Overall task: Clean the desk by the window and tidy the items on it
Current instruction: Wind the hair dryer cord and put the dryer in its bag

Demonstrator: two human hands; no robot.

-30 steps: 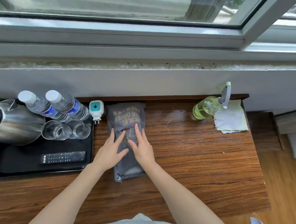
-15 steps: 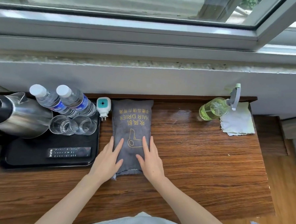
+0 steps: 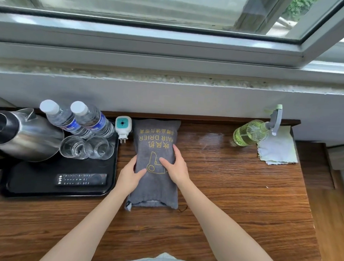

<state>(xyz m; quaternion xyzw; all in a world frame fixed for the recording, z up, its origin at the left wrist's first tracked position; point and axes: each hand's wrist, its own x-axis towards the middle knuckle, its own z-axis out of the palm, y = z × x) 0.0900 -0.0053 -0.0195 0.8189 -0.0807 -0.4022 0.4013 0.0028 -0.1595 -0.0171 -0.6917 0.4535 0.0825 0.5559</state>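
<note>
A grey drawstring hair dryer bag [image 3: 157, 133] with yellow print lies lengthwise on the wooden desk [image 3: 223, 193], its far end against the back ledge under the window. My left hand [image 3: 130, 176] holds the bag's left side, thumb on top. My right hand [image 3: 177, 166] holds the right side, thumb laid across the yellow dryer print. A green spray bottle [image 3: 250, 132] and a pale cloth [image 3: 275, 149] sit at the desk's far right corner.
A black tray [image 3: 44, 193] at left holds a steel kettle [image 3: 25, 136], two water bottles [image 3: 68, 121], two glasses [image 3: 73, 147] and a remote [image 3: 81, 179]. A white plug-in device [image 3: 123, 127] lies between tray and bag. The desk's right edge drops to the floor.
Both hands lay flat on top of the bag near its near end; they have slid up to its middle and now clasp its two sides.
</note>
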